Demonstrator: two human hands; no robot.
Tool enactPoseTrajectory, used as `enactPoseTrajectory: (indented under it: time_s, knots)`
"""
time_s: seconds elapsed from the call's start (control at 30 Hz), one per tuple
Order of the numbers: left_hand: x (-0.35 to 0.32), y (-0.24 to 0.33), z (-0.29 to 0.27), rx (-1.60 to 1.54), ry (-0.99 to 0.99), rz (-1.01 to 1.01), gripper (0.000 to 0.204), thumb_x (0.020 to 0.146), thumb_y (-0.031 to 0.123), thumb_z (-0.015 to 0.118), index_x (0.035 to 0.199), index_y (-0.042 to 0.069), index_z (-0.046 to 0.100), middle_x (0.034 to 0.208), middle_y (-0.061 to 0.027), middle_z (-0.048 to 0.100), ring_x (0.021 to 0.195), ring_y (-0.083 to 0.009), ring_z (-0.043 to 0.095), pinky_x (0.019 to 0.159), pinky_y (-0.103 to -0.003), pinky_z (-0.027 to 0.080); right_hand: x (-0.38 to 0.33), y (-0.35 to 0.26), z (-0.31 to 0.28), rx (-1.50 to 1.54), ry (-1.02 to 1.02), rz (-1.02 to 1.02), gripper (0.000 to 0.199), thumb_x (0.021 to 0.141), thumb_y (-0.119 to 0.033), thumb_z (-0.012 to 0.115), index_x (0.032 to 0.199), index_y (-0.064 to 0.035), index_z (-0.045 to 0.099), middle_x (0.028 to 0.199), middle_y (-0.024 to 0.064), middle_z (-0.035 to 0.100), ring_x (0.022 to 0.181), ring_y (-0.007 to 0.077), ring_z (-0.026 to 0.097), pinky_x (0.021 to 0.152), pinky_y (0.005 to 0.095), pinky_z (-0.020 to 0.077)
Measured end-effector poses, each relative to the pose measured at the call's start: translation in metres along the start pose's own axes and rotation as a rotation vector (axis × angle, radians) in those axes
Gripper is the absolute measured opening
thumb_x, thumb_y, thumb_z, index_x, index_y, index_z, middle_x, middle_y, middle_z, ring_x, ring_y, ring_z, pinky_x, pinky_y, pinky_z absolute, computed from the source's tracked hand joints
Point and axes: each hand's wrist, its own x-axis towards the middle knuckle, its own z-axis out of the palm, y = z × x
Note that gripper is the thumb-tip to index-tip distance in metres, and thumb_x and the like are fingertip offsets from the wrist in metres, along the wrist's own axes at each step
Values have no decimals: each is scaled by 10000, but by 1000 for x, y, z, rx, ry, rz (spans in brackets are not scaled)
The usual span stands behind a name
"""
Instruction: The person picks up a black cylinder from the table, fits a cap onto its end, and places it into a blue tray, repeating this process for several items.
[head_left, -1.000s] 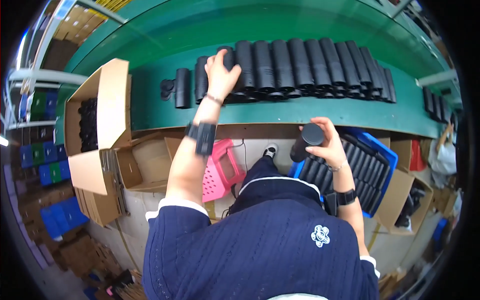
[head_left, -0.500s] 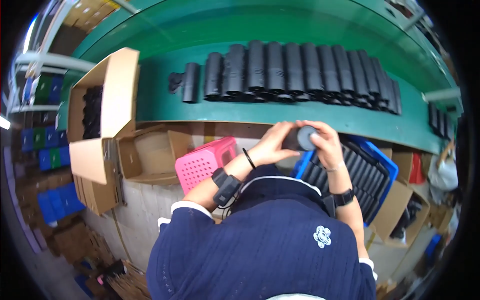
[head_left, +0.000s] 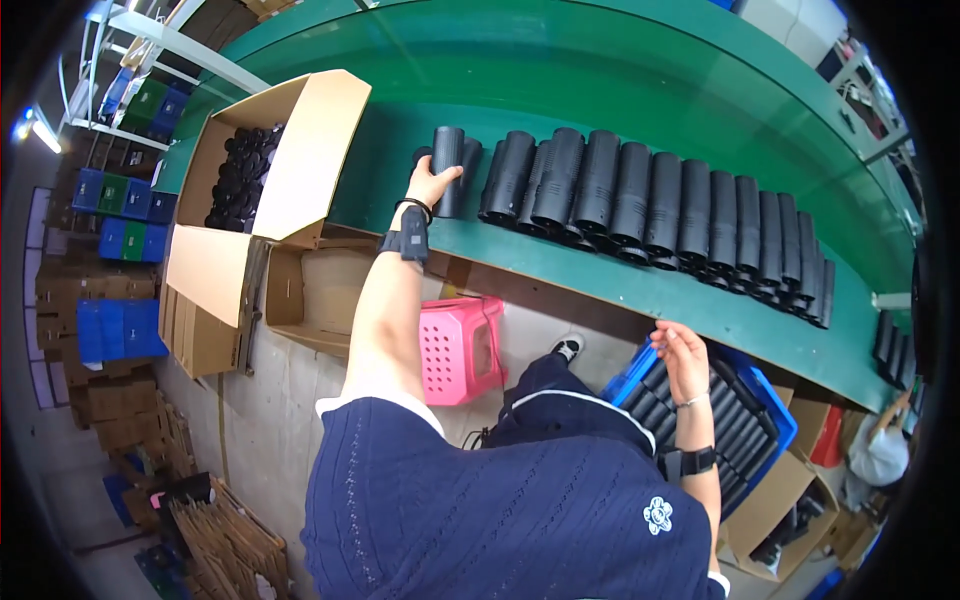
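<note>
Left hand [head_left: 430,187], upper centre-left of the frame: fingers and thumb close around a black tube [head_left: 448,150]; whether the tube touches the bench cannot be told. Right hand [head_left: 686,362], right of centre: holds nothing, fingers loosely bent, near the upper rim of a blue crate [head_left: 787,425]. Black tubes [head_left: 735,420] lie in rows inside the crate. A second tube [head_left: 470,170] shows just right of the grasped one. A stacked row [head_left: 660,205] of similar tubes runs along the green bench [head_left: 560,268] toward the right of the frame. Upper left: an open carton [head_left: 300,165] contains black discs [head_left: 245,170]. Centre, below the bench edge: a pink stool [head_left: 440,350].
</note>
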Motion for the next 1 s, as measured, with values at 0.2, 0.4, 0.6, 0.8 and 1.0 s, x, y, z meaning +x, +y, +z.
enactPoseTrajectory:
  time_s: [0.2,0.4,0.6,0.8,1.0]
  knots:
    - [14,14,4,-472,-245,-337,936,719,346,765,1439,-9,285,1326,-211,495,1129,-276,558,921,-366,474,-1,9,-18,-87,81,52,214,938,-130,555,1091,-14,650,906,51,670,788,100,592,696,219,432]
    - [27,-13,-2,-352,-237,-341,987,716,402,782,1463,15,265,1407,-195,431,1206,-268,510,950,-359,453,3,21,-20,-93,74,111,209,937,-130,558,1089,-21,651,901,45,672,777,92,594,688,213,433]
    - [44,-26,-1,-321,-206,-365,953,713,406,775,1449,18,310,1367,-191,485,1180,-284,536,977,-357,438,5,20,-21,-134,116,141,205,936,-125,554,1088,-31,655,898,38,671,756,78,582,661,199,434]
    - [54,-54,2,102,-185,-238,817,690,356,795,1335,-14,456,1260,-231,555,1148,-297,560,990,-352,429,5,30,-26,-129,131,160,195,931,-109,551,1073,-33,660,890,38,675,740,81,584,647,202,438]
    - [53,-50,16,194,-31,-11,682,649,349,849,1145,-44,596,1093,-224,642,1013,-314,633,901,-373,493,6,43,-32,-169,150,218,185,927,-106,554,1053,-33,667,878,42,680,731,88,591,637,205,439]
